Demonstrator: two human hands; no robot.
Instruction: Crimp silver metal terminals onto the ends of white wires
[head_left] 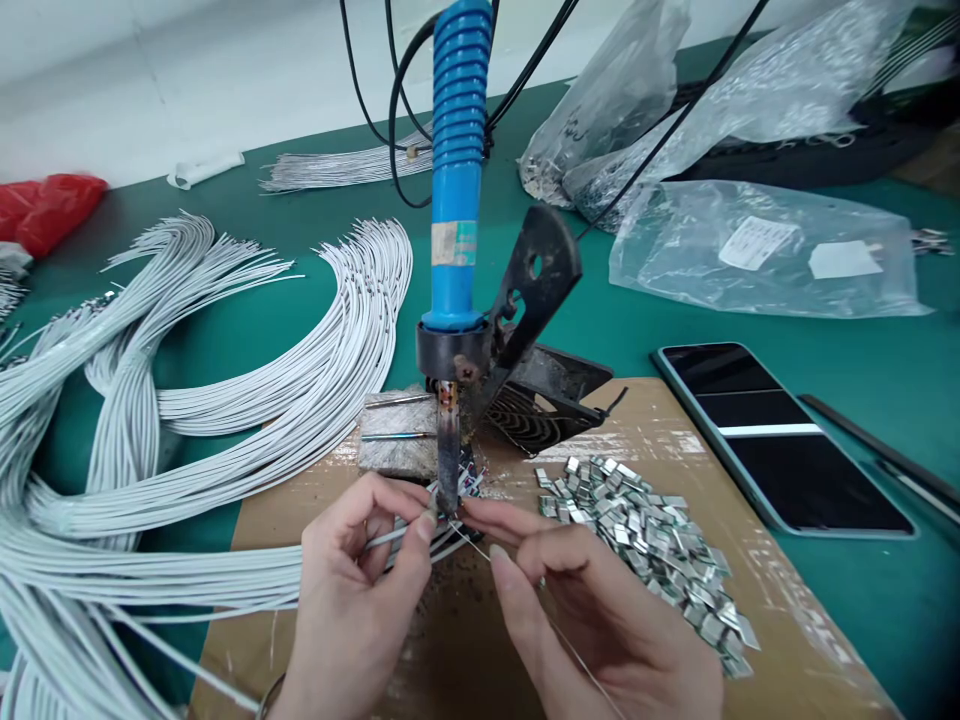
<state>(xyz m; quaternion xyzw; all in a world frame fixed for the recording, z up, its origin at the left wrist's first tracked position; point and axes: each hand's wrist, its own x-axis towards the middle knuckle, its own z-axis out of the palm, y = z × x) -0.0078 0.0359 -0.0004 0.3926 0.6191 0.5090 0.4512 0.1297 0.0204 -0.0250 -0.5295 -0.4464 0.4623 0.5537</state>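
Observation:
A blue-handled soldering iron points straight down in a black holder. Its dark tip ends between my two hands. My left hand is closed, with thumb and forefinger pinching the end of a white cable just left of the tip. Thin solder wire runs through the closed fingers of my right hand, its end at the tip. That hand's forefinger reaches close to the tip; whether it also touches a small part there is hidden. Coloured wire ends show behind the tip.
Small metal connectors lie heaped on the brown board. Bundled white cables fill the left. A cleaning sponge sits behind my left hand. A phone and plastic bags lie right.

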